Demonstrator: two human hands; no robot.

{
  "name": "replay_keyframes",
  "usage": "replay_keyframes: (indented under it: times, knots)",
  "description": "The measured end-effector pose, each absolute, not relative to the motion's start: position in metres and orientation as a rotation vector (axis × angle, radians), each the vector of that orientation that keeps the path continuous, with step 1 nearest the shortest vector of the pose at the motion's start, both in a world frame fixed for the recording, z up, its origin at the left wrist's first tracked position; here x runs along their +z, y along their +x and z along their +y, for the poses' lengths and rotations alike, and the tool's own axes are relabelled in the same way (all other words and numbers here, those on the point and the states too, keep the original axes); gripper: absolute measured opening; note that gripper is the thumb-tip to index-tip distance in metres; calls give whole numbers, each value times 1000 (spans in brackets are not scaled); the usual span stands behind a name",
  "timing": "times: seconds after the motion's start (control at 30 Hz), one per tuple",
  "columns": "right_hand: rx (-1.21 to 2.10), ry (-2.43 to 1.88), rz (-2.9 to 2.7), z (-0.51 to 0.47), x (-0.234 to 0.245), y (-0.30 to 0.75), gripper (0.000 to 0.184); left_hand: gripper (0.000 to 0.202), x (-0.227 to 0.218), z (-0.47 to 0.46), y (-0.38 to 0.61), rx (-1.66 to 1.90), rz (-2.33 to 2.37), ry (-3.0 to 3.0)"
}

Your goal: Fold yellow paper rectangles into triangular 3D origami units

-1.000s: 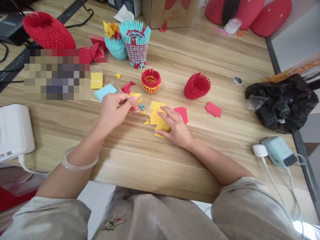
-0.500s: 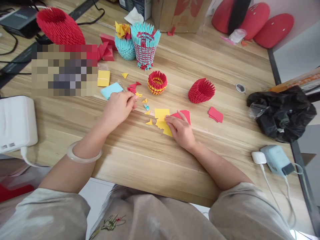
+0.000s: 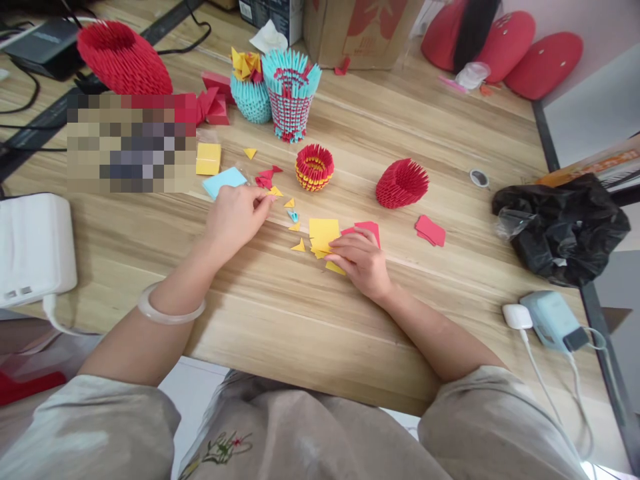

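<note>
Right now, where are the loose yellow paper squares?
In the head view, the yellow squares lie near centre, by the right hand, left of red paper sheets.

From here I can't make out whether the bare left hand (image 3: 236,217) pinches anything, while the bare right hand (image 3: 364,263) partly covers the flat yellow paper sheets (image 3: 323,232).

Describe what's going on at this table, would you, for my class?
Someone is working with paper at a wooden table. The right hand touches loose yellow sheets, with red sheets alongside. The left hand has its fingertips together by a small folded yellow piece; whether it grips anything is unclear. A red-and-yellow bowl stands just beyond the hands.
</note>
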State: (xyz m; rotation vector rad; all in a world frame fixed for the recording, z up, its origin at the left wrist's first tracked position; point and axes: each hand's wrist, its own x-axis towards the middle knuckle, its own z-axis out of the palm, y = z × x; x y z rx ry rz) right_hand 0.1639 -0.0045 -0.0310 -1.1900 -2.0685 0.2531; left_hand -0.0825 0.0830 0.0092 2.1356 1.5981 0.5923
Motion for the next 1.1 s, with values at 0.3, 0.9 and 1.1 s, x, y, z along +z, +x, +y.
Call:
replay_keyframes:
  times: [0.3,0.9,1.1]
  knots:
    - [306,-1194,-2072,-7,-25,163,24,47,10,72,-72,679,1549,2170]
    - [212,-666,-2099,-15,-19,165,23,16,17,9,-30,649,961,1222]
    - [211,-771,-2059,-13,-19,161,20,25,19,12,-33,704,1016,1245]
